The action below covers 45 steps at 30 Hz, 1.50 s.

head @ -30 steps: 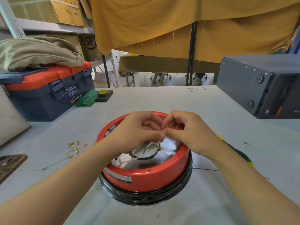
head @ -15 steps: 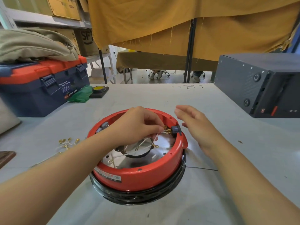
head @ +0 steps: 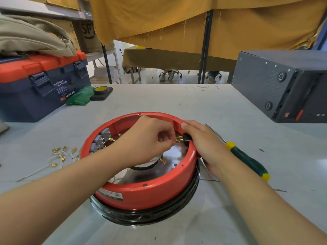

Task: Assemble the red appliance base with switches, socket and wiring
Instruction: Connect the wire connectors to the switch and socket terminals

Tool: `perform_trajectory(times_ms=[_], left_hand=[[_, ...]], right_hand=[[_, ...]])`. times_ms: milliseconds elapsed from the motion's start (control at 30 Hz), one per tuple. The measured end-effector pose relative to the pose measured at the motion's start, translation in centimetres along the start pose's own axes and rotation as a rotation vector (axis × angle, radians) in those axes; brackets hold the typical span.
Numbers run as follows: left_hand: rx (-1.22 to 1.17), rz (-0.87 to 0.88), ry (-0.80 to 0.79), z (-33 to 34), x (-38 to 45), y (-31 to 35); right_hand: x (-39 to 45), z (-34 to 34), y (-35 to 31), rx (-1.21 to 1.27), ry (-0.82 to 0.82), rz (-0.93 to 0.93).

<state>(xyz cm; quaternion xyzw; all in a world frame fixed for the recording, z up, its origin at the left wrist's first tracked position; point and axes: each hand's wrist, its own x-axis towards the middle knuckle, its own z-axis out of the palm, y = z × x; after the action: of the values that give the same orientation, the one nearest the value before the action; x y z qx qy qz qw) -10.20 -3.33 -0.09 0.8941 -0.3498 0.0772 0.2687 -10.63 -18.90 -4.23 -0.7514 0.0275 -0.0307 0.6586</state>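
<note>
The red appliance base (head: 141, 191) sits at centre frame on the grey table (head: 177, 103), open side up, its round axis vertical, resting on a black ring (head: 150, 215). The left hand (head: 146, 140) reaches inside, fingertips pinching a brass terminal (head: 177, 141) beside the black socket (head: 186, 137) at the right wall; the wire behind it is hidden. The right hand (head: 203, 144) grips the rim, partly covering the socket. Grey switches (head: 101, 141) line the left wall. Loose terminal wires (head: 60, 154) lie at left; a screwdriver (head: 246, 156) lies at right, tip toward upper left.
</note>
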Motion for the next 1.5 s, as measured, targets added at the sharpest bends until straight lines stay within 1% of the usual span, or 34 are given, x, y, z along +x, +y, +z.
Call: perform_trajectory(times_ms=[167, 833, 1167, 1500], left_hand=[[0.031, 0.015, 0.02, 0.29, -0.04, 0.25], [0.088, 0.051, 0.025, 0.66, 0.14, 0.48], [0.108, 0.06, 0.013, 0.69, 0.39, 0.37], [0.127, 0.073, 0.029, 1.03, 0.46, 0.5]], right_hand=[[-0.1, 0.22, -0.11, 0.041, 0.014, -0.002], [-0.15, 0.39, 0.14, 0.032, 0.026, -0.017], [-0.37, 0.21, -0.04, 0.033, -0.034, -0.037], [-0.29, 0.23, -0.12, -0.005, -0.021, -0.031]])
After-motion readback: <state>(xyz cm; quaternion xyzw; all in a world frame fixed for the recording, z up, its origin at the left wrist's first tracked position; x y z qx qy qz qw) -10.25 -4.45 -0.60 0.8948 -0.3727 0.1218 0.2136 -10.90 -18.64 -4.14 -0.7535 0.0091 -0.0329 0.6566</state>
